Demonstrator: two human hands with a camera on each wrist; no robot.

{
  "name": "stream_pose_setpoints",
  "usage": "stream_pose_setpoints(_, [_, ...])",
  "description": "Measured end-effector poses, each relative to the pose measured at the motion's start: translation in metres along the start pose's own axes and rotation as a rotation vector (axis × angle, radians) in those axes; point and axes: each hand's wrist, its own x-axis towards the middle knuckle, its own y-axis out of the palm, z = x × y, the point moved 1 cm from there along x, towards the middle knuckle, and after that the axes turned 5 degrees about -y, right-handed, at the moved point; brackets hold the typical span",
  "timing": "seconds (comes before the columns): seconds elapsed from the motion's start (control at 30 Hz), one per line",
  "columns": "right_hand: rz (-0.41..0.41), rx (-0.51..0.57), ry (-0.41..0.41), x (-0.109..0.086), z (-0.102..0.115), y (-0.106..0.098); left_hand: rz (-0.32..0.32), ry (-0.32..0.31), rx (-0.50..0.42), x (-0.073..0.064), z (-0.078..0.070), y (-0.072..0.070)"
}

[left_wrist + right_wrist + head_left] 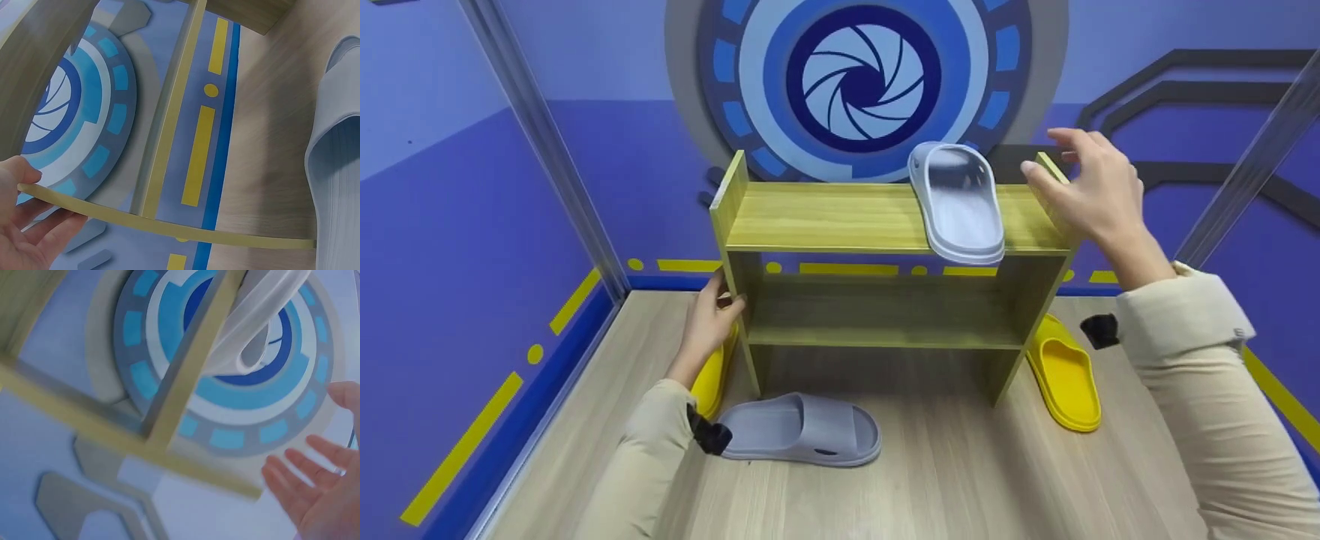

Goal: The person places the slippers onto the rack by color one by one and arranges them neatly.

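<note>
A small wooden shelf (817, 217) stands upright on the floor. My left hand (709, 322) grips the edge of its left side panel, thumb on one face and fingers on the other, as the left wrist view shows with the hand (28, 216) at the panel edge. Across the top board, toward the right, lies a light grey slipper (960, 202), its near end jutting past the front edge. Beside the upper right panel my right hand (1099, 184) hovers with spread, loosely bent fingers holding nothing; in the right wrist view, the hand (320, 489) is apart from the panel end.
Another grey slipper (840, 431) lies on the floor before the shelf's left leg. One yellow slipper (1065, 375) is right of the shelf; a second (711, 379) is partly hidden behind my left hand. A blue patterned wall (637, 150) rises behind.
</note>
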Motion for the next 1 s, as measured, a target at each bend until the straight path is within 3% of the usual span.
stream_pose_setpoints(0.23, [-0.164, 0.230, -0.097, -0.021, -0.033, 0.001, 0.014, -0.005, 0.017, 0.000, 0.000, 0.000])
stream_pose_setpoints(0.47, [-0.245, 0.416, -0.053, -0.060, -0.025, 0.002, 0.010, -0.005, 0.020, 0.000, 0.000, -0.001])
stream_pose_setpoints(0.67, [-0.269, 0.577, -0.014, -0.088, -0.050, 0.029, 0.006, -0.007, 0.027, 0.000, 0.000, -0.001])
stream_pose_setpoints(1.0, [-0.199, 0.569, 0.090, -0.129, -0.076, 0.077, 0.008, -0.018, 0.028, -0.001, 0.000, -0.001])
